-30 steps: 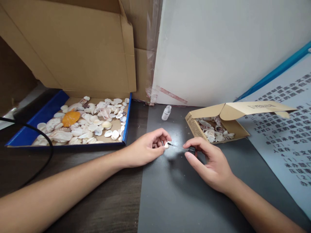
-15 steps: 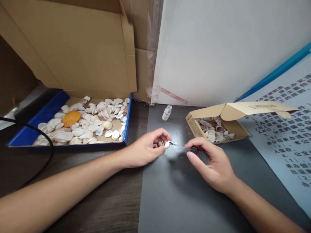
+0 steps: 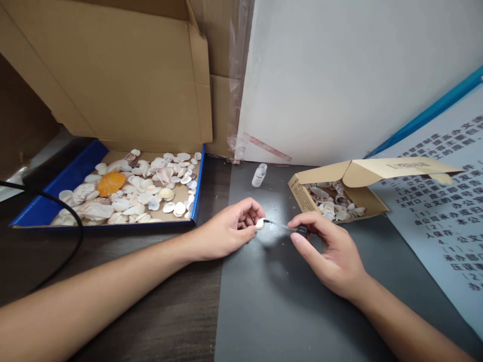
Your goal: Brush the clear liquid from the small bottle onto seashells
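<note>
Brushing is apparently being done: a white shell (image 3: 260,224) is being pinched by the left hand (image 3: 230,230), a black-handled brush (image 3: 281,225) by the right hand (image 3: 332,253), tip seemingly touching it. Light strokes and a still shell are probably being demanded. Dark worktop (image 3: 169,317) is being part-covered by a grey mat (image 3: 264,311); bottle (image 3: 258,177), blue box (image 3: 60,188), cream box (image 3: 302,198) and white panel (image 3: 339,75) are standing beyond.
</note>
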